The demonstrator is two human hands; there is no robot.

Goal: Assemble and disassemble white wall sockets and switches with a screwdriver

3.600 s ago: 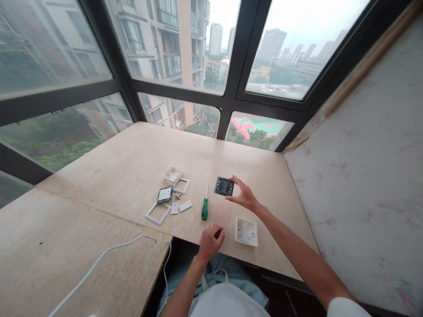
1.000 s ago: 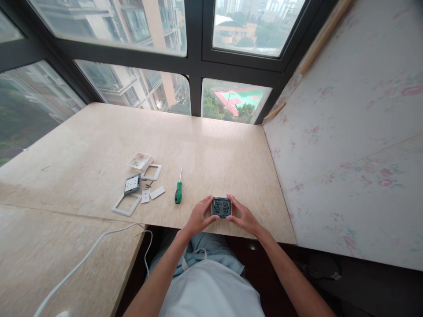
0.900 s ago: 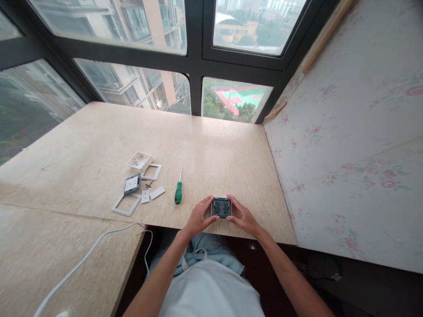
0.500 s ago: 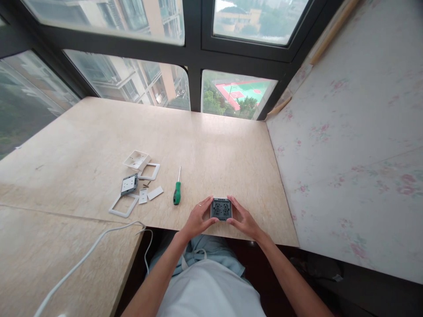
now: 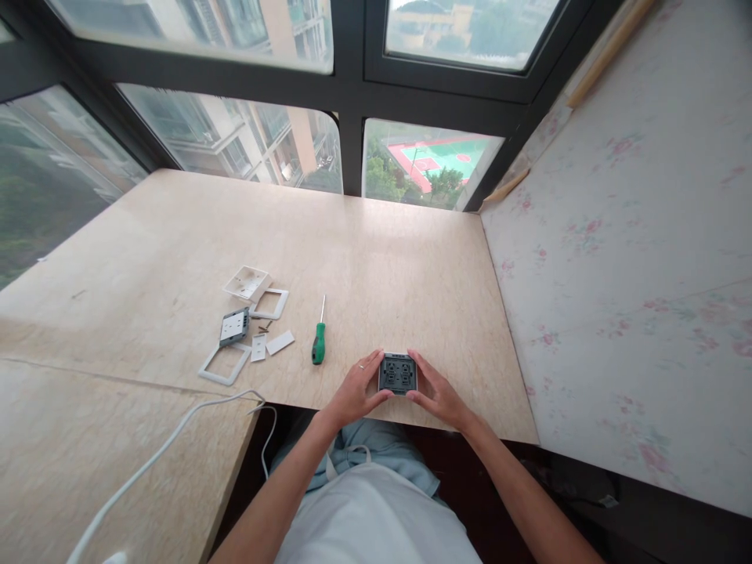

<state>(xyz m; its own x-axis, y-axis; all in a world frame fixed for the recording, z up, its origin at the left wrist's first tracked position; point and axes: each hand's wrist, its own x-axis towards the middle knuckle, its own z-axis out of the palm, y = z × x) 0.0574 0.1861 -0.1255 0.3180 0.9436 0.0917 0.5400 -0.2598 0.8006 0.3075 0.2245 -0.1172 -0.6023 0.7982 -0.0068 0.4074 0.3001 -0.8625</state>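
Between my two hands is a wall switch module (image 5: 398, 374), its dark grey, open-faced inside turned up and a lighter rim around it. My left hand (image 5: 356, 389) grips its left side, thumb at the near corner and fingers at the far one. On the right side my right hand (image 5: 438, 392) grips it the same way. A screwdriver (image 5: 318, 343) with a green and black handle lies left of my left hand, shaft pointing to the window. Farther left lie a wall socket module (image 5: 233, 327), a small white switch plate (image 5: 258, 348) and a blank white plate (image 5: 280, 342).
A white mounting box (image 5: 247, 283) and two white frames, one behind (image 5: 283, 304) and one nearer (image 5: 205, 368), lie around the socket module with a few screws (image 5: 265, 326). A white cable (image 5: 176, 435) crosses the left tabletop. Windows stand behind; a papered wall (image 5: 634, 298) bounds the right.
The whole view has shifted slightly, so everything appears a little farther right. Both hands keep their hold on the switch module; nothing on the table has moved.
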